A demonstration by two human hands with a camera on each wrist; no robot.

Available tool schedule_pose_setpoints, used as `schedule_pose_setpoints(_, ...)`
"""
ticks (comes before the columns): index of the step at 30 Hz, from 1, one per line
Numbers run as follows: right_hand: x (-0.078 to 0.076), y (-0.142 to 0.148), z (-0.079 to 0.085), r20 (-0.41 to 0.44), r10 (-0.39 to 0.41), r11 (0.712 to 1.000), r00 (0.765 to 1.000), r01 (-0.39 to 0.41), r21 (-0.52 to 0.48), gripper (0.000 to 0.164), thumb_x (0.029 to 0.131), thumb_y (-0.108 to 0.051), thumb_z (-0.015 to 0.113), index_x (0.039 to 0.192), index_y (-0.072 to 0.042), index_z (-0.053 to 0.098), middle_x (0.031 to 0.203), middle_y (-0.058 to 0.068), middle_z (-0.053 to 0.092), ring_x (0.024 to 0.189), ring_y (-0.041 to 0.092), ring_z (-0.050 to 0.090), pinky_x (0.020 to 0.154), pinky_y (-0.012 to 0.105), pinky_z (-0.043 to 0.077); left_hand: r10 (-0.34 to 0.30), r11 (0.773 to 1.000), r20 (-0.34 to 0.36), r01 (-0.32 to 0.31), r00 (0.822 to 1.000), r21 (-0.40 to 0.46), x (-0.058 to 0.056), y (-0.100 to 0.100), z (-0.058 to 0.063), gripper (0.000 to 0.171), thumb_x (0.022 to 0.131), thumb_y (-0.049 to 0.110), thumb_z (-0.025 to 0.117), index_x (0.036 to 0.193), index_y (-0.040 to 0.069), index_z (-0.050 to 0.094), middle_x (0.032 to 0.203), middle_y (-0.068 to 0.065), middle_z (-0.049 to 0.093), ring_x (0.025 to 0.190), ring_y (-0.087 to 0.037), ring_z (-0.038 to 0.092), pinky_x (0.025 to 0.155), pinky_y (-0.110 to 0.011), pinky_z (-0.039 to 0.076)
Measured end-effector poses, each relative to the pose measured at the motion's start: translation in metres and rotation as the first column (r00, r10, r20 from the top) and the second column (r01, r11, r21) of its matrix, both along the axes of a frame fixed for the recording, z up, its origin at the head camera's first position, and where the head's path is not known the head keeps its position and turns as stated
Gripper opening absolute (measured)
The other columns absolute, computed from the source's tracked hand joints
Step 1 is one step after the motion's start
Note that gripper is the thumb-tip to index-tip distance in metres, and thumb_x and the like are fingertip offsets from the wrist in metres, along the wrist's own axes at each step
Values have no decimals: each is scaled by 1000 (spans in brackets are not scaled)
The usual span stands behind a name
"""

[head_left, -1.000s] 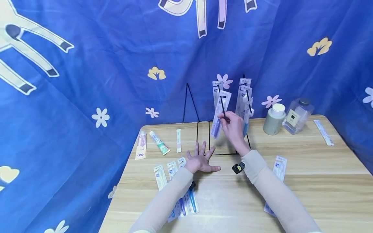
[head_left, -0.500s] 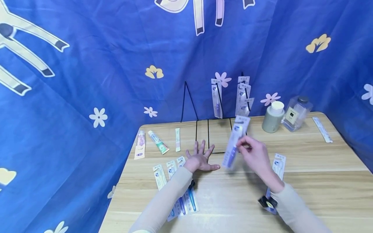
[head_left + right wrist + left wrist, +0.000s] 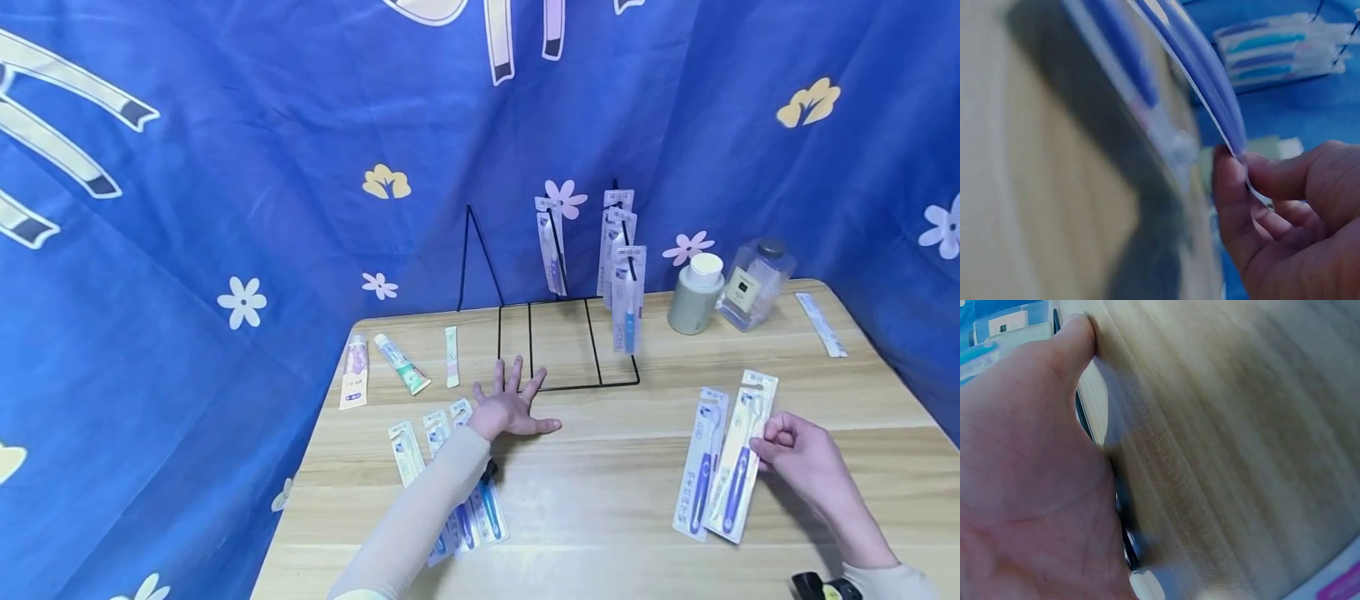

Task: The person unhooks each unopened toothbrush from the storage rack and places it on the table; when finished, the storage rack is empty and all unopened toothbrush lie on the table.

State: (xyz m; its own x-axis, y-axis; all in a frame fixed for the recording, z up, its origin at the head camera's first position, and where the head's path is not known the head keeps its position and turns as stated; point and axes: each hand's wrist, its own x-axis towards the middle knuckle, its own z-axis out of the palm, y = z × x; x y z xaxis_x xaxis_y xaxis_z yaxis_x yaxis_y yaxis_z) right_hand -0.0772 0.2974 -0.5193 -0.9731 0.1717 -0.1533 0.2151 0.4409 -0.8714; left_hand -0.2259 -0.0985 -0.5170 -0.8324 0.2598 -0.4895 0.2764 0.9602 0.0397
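My right hand (image 3: 810,458) pinches the right edge of a packaged toothbrush (image 3: 738,467) with a purple handle, thumb and forefinger on the card in the right wrist view. Just left of it a second purple packaged toothbrush (image 3: 701,467) lies on the table, the two packs nearly side by side. My left hand (image 3: 510,412) has its fingers spread at the front of the black wire rack (image 3: 570,388), palm down. On the rack's hooks hang several packaged toothbrushes, a blue one (image 3: 628,304) foremost on the right and a purple one (image 3: 551,250) on the middle hook.
Several toothbrush packs (image 3: 407,454) lie partly hidden under my left forearm. Two toothpaste tubes (image 3: 402,365) and a slim sachet (image 3: 452,357) are at the back left. A grey-green bottle (image 3: 693,302), a clear bottle (image 3: 753,287) and a thin strip (image 3: 821,325) stand or lie back right.
My right hand has taken the purple packaged toothbrush off the rack's middle hook and carried it right and toward me, beside the other pack. The left hand stays in place.
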Motion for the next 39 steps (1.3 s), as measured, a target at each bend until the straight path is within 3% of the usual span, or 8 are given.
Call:
schedule_pose_setpoints(9,-3,9,-24,89,74,997,993,-74,4,18,87,7,68,88,4,50,70,-1,47,64,6,62,61,27,61,-5,1000,1,5,1000,-16,0,1,1,101,82,91,40,159,49,-8,170,0,-25,157,-36,-21,117,-79,8)
schedule_pose_setpoints(15,-6,8,-22,97,74,987,993,-86,133,24,86,-3,75,85,1,52,66,3,59,58,9,65,55,26,59,2,1000,10,-2,1000,-13,-2,0,2,100,82,91,40,159,49,-9,170,1,-24,157,-35,-21,118,-77,6)
schedule_pose_setpoints(20,-9,11,-16,143,98,960,985,-132,247,27,85,-11,78,82,-2,53,63,2,64,56,14,65,51,25,53,6,1000,12,-6,1000,-7,-3,-1,-1,101,80,93,39,158,51,-10,169,1,-26,157,-35,-22,118,-78,5)
schedule_pose_setpoints(25,-16,17,-3,182,150,894,972,-212,395,30,87,-29,77,78,-8,58,63,-1,62,58,16,56,54,28,38,11,1000,7,-11,1000,-10,-4,0,-5,103,78,94,41,158,52,-8,170,1,-24,157,-34,-21,115,-81,4)
schedule_pose_setpoints(29,-33,13,16,72,176,851,982,-188,490,30,89,-36,76,82,-9,65,70,1,62,63,18,51,58,30,36,10,1000,8,-10,1000,0,0,0,0,102,80,92,42,159,50,-8,170,1,-24,156,-34,-23,116,-79,4)
schedule_pose_setpoints(33,-53,-6,37,-57,210,852,976,-153,501,26,89,-30,76,92,-5,70,78,4,69,67,15,56,61,28,40,-3,1000,-12,3,1000,-1,1,-1,0,102,81,92,42,160,49,-6,171,0,-22,157,-36,-21,117,-79,7)
schedule_pose_setpoints(36,-68,-30,50,-162,286,856,944,-176,486,19,89,-22,76,96,-5,73,82,4,72,70,13,60,63,28,46,-8,1000,-22,8,1000,4,2,-1,-1,102,81,92,42,160,48,-5,171,-1,-20,157,-36,-19,116,-79,7)
schedule_pose_setpoints(39,-82,-67,62,-240,394,866,887,-270,422,17,90,-14,75,104,-5,74,91,6,75,80,17,67,72,32,57,-7,1000,-22,7,1000,7,2,-2,0,102,81,92,42,160,49,-6,171,-1,-21,157,-36,-20,116,-80,8)
